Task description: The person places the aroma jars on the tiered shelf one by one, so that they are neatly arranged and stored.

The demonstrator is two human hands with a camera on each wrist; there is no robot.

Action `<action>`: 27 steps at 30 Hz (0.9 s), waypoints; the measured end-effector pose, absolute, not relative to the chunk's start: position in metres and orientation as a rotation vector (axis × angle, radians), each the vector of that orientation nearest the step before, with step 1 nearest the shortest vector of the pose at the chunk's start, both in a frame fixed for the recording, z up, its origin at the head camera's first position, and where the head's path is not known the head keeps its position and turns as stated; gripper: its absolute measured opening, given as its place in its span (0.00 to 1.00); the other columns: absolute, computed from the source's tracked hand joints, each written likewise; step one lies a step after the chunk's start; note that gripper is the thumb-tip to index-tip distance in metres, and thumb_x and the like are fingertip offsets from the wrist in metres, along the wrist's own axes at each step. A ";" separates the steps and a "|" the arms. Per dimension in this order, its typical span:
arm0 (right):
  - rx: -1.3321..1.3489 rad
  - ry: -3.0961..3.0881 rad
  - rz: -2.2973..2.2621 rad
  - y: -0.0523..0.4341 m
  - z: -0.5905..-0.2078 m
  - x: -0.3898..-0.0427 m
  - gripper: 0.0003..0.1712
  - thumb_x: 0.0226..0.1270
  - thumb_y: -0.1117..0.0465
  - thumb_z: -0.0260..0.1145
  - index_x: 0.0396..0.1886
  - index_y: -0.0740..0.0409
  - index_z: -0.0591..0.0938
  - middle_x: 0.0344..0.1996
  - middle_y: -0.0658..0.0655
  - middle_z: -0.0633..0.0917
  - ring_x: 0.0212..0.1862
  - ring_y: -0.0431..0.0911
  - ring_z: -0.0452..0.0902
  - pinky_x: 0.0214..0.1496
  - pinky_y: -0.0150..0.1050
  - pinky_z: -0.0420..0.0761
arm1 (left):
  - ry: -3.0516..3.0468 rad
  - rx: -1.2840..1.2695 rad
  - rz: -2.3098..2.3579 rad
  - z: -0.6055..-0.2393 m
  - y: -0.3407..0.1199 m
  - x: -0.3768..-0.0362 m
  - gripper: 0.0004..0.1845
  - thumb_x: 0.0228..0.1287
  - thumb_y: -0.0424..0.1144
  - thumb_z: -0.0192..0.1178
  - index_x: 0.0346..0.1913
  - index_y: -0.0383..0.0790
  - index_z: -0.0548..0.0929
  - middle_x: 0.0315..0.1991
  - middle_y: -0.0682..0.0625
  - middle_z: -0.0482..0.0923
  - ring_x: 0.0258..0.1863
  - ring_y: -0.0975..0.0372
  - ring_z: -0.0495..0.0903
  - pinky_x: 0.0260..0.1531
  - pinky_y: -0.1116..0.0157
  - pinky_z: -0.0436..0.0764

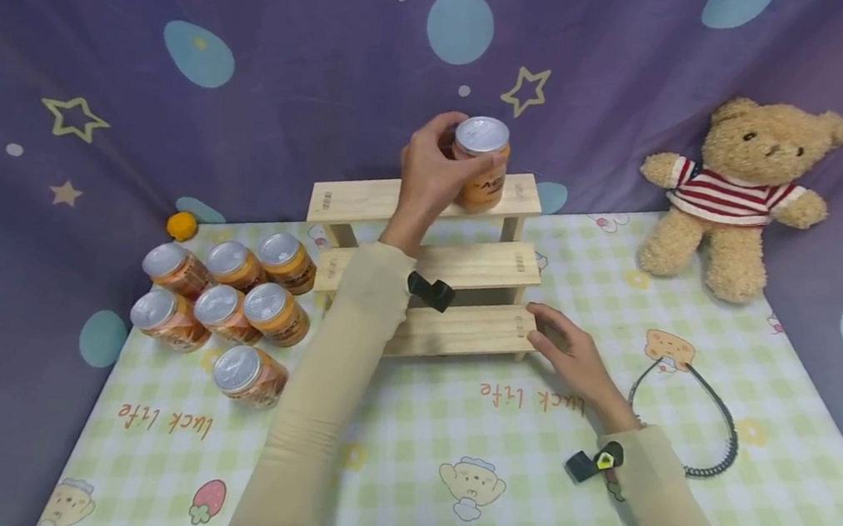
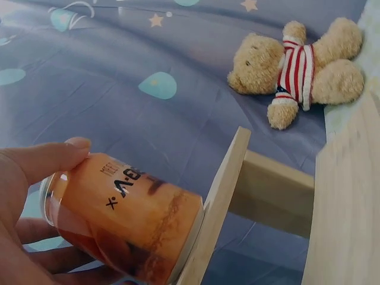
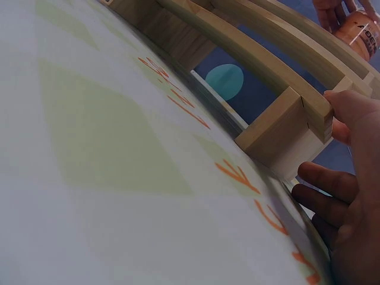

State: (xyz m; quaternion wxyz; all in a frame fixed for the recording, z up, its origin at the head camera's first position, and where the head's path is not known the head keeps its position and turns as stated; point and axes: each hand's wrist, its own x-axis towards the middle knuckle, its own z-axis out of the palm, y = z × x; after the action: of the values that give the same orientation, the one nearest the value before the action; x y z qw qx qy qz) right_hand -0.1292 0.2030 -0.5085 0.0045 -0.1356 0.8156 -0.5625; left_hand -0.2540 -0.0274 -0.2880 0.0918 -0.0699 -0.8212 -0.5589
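Note:
My left hand (image 1: 429,172) grips an orange can (image 1: 481,166) with a silver lid, its base resting on the top step of a three-step wooden rack (image 1: 367,196). In the left wrist view, fingers (image 2: 44,159) wrap the can (image 2: 127,217), whose bottom meets the plank's edge (image 2: 222,190). My right hand (image 1: 568,351) rests against the right end of the rack's lowest step (image 1: 461,329). The right wrist view shows its thumb (image 3: 356,110) on that step's end block (image 3: 285,133), with the other fingers loosely curled below.
Several more orange cans (image 1: 225,304) stand grouped on the checked mat (image 1: 412,454) left of the rack. A teddy bear (image 1: 744,191) in a striped shirt sits at the back right. A coiled black cable (image 1: 716,422) lies to the right. A small orange ball (image 1: 181,225) sits at the back left.

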 end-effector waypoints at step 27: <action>-0.421 2.546 -1.771 0.203 -0.508 -0.129 0.26 0.76 0.60 0.60 0.71 0.55 0.72 0.71 0.61 0.73 0.72 0.61 0.68 0.65 0.14 0.65 | -2.386 -0.257 -1.599 -0.301 -0.091 -0.207 0.38 0.51 0.41 0.78 0.66 0.42 0.75 0.62 0.43 0.79 0.62 0.55 0.78 0.61 0.54 0.79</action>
State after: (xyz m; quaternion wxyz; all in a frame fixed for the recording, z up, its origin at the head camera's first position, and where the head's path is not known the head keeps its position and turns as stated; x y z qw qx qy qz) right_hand -0.1288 0.2027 -0.5082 0.0059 -0.1344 0.8134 -0.5660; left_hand -0.2073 -0.0910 -0.3013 0.1287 -0.0885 -0.8205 -0.5500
